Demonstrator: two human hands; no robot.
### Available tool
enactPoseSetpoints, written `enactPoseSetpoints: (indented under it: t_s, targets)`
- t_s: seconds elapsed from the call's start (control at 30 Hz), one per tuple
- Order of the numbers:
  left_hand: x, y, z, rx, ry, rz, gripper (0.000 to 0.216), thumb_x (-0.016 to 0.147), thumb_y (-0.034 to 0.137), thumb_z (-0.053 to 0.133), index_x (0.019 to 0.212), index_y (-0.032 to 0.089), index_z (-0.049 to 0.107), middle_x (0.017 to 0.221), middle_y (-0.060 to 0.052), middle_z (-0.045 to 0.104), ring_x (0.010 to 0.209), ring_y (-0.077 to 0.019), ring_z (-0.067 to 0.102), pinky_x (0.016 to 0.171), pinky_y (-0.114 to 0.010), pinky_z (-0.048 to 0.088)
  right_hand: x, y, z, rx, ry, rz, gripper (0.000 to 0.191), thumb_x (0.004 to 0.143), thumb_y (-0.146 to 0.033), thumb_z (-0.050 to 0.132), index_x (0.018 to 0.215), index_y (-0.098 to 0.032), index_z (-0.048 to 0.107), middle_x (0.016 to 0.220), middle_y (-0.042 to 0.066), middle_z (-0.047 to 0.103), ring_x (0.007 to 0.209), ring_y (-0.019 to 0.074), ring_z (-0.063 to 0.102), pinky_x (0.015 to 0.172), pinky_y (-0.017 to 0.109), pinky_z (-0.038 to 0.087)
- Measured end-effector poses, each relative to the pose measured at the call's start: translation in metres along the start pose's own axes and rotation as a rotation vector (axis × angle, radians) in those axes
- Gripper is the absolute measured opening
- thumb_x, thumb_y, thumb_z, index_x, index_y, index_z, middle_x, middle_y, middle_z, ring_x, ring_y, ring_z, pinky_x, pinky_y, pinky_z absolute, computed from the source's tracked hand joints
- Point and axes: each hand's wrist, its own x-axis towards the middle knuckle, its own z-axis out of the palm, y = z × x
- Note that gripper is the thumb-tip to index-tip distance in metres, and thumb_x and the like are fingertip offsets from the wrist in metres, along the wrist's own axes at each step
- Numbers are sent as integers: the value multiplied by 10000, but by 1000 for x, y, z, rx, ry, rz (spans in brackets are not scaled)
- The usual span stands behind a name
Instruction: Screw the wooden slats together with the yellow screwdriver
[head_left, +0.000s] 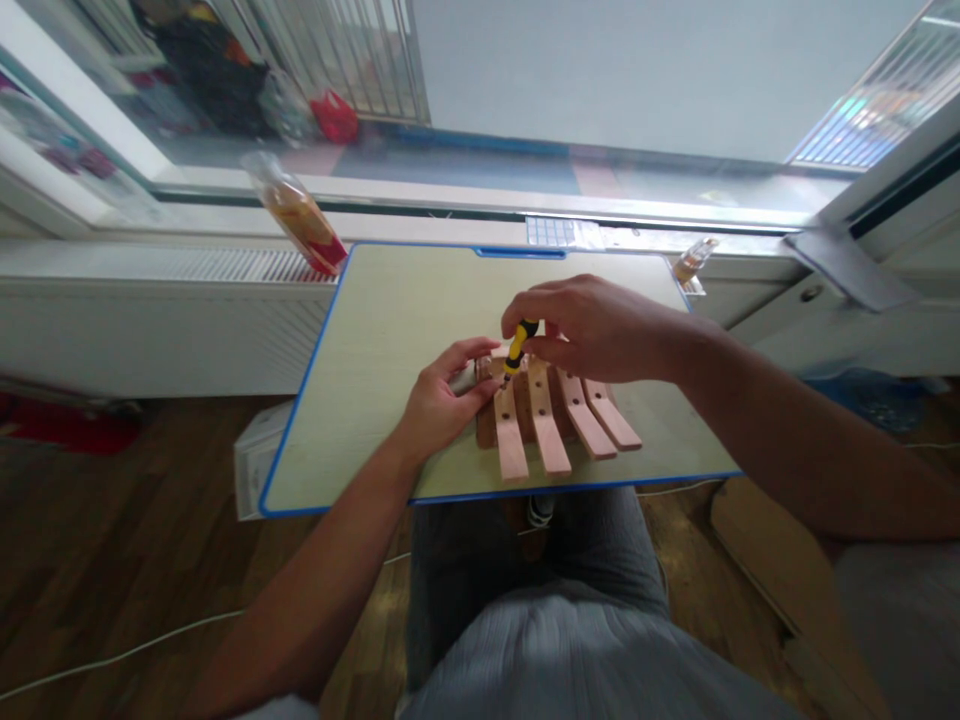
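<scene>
My right hand (574, 325) is closed around a yellow and black screwdriver (517, 348), held tilted with its tip down at the leftmost of several pale wooden strips (511, 445). Dark round holes or screw heads show on the strips. They lie on a brown wooden base (486, 430) and jut out past its near edge. At the left end of the base, my left hand (446, 395) grips it, with finger and thumb close to the screwdriver's tip. Part of the base's far side is hidden by my hands.
The work lies on a cream folding table (360, 400) with a blue rim. Beyond it are a windowsill and a white radiator (165, 330). A bottle with a red label (304, 225) stands at the far left, and a smaller bottle (694, 262) at the far right.
</scene>
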Motion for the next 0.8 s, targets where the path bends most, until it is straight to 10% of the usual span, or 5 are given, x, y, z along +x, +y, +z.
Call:
enactPoseSetpoints:
  t_s: [0.8]
  targets:
    - [-2, -3, 0, -33, 10, -14, 490, 884, 266, 814, 1356, 309, 691, 1375, -76, 731, 1306, -297, 680, 1216, -547, 477, -9, -9, 1, -34, -25, -42, 297, 937, -157, 546, 1182, -173, 713, 1077, 70, 730, 874, 164, 604, 777, 313, 375]
